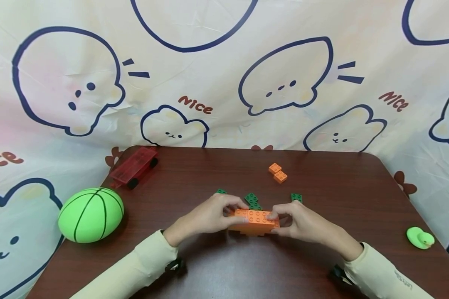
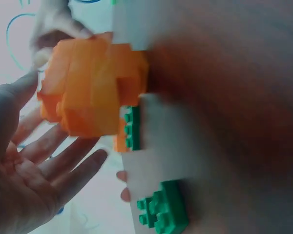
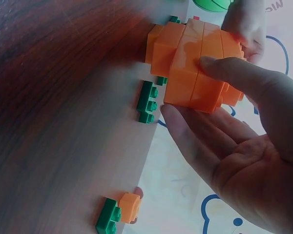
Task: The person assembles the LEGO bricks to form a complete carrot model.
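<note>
Both hands are on a stacked block of orange toy building bricks in front of the person. My left hand grips its left end, thumb on the near side and fingers behind. At the other end, my right hand pinches it between thumb and fingers. Studs face up, and the underside steps in to a narrower part, seen in the left wrist view on the orange block. Whether it touches the table cannot be told. Just behind lie several green bricks, one green brick being nearer the right hand.
Two small orange bricks lie farther back on the brown table. A red toy cart with black wheels stands back left, near a green ball. A green toy duck sits by the right edge. A printed cloth hangs behind.
</note>
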{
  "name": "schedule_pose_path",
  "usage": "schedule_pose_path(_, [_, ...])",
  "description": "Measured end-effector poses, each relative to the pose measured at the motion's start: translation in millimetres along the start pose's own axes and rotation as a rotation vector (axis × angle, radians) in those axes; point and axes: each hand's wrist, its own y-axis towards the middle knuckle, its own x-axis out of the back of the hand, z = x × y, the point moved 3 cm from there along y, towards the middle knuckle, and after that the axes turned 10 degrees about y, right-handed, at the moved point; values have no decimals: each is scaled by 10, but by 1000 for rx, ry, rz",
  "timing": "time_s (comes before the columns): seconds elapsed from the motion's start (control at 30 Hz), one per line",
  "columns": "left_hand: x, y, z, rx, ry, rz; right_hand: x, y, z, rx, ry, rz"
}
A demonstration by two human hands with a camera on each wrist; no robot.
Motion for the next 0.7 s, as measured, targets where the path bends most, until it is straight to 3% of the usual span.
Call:
schedule_pose_path(0.17, [172, 175, 148, -2, 26, -85, -5, 24, -2, 0, -1, 7])
schedule_pose_path(0.27, [243, 350, 260, 30, 109, -91, -15, 35, -3, -3, -6, 11])
schedule_pose_path(0.43, [253, 756, 404, 77, 221, 25, -29, 24, -8, 9, 0, 16])
schedule_pose_path(0.6, [208, 1251, 403, 49, 265, 139, -12, 7, -12, 34, 3, 9])
schedule_pose_path(0.7, [170, 1493, 378, 21, 363, 168, -5, 5, -13, 46, 4, 8])
